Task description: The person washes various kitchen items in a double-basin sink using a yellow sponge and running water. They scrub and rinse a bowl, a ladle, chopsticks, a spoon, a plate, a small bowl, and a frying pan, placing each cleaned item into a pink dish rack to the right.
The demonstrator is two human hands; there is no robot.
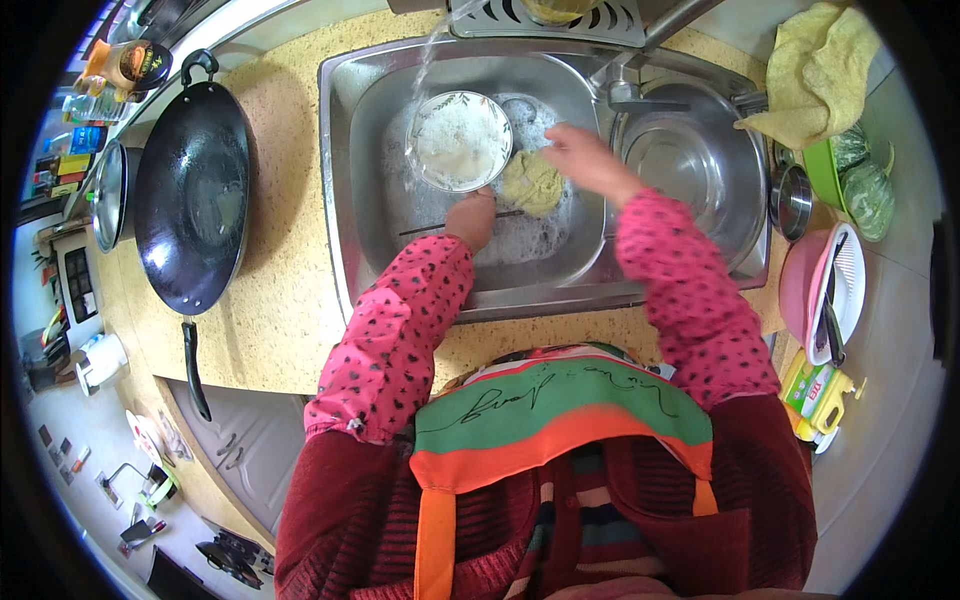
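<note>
My left hand (472, 220) grips the near rim of a white bowl (461, 142) with a leaf pattern around its edge. Cloudy, foamy water covers the bowl's inside. A thin dark stick (427, 227), perhaps a chopstick, passes beneath this hand along the sink floor. To the bowl's right, a crumpled yellowish dishcloth (532, 185) lies among suds. My right hand (591, 159) hovers by the cloth's upper right edge, fingers bent leftward; whether it touches the cloth or holds anything is unclear. All this is within the left basin of a steel sink (480, 279).
A water stream (425, 71) falls left of the bowl. In the right basin sits a round metal basin (679, 176). A black wok (193, 199) stands on the left counter. At right are a draped yellow cloth (817, 75), a pink basin (806, 289) and a yellow detergent bottle (817, 397).
</note>
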